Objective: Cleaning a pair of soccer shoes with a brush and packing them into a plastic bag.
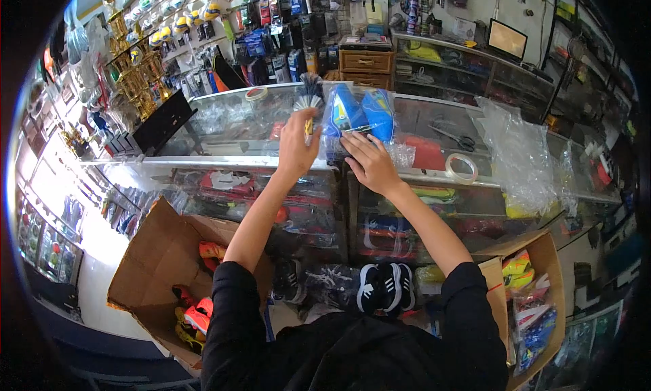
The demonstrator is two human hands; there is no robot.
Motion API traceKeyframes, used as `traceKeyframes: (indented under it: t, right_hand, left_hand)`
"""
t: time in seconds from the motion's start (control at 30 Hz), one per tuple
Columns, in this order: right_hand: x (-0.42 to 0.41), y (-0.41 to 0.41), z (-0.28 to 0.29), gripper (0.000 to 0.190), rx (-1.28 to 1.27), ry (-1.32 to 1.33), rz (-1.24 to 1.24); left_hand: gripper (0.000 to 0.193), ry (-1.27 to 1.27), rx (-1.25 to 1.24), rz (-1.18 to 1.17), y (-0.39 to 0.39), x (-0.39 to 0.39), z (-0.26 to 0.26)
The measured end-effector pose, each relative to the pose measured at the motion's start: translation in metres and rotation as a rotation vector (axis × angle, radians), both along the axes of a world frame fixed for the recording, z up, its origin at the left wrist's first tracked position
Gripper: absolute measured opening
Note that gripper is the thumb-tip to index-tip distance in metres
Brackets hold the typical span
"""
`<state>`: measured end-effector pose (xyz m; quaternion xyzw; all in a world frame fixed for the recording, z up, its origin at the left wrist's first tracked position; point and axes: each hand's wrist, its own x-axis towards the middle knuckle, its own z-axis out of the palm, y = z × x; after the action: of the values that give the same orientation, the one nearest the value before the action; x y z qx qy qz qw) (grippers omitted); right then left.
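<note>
A pair of blue shoes (346, 108) in a clear plastic bag lies on the glass counter (218, 131) in front of me. My right hand (374, 164) rests with its fingers spread on the near end of the bag. To its left, my left hand (299, 144) has its fingers around the yellow handle of a brush (309, 98) with dark and pale bristles, which point away from me. Right of the bag lie black scissors (457, 139), a roll of clear tape (462, 168) and crumpled clear plastic bags (519, 157).
Open cardboard boxes with bright shoes stand at my left (147, 258) and right (552, 289). Black shoes with white stripes (386, 287) are below the counter. A black angled panel (163, 121) and another tape roll (256, 93) sit on the counter's left part.
</note>
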<state>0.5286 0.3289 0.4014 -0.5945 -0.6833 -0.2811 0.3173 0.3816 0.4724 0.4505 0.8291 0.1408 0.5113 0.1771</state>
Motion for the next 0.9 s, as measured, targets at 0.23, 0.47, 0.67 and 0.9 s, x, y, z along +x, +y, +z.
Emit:
traceKeyframes:
  t: [0.23, 0.47, 0.67, 0.9]
  right_hand:
    - [0.005, -0.002, 0.0, 0.042, -0.025, -0.035, -0.009]
    - [0.051, -0.038, -0.009, 0.041, 0.0, -0.074, -0.195]
    - [0.058, -0.044, -0.023, 0.038, 0.333, 0.466, -0.162]
    - [0.061, -0.06, -0.04, 0.008, 0.339, 1.383, 0.176]
  left_hand:
    - [0.046, 0.583, 0.273, -0.193, 0.008, 0.027, 0.007]
    - [0.046, 0.59, 0.15, -0.377, 0.024, 0.037, 0.001]
    - [0.046, 0.506, 0.075, -0.465, 0.03, 0.039, -0.005]
    - [0.045, 0.512, 0.061, -0.464, 0.032, 0.041, -0.006]
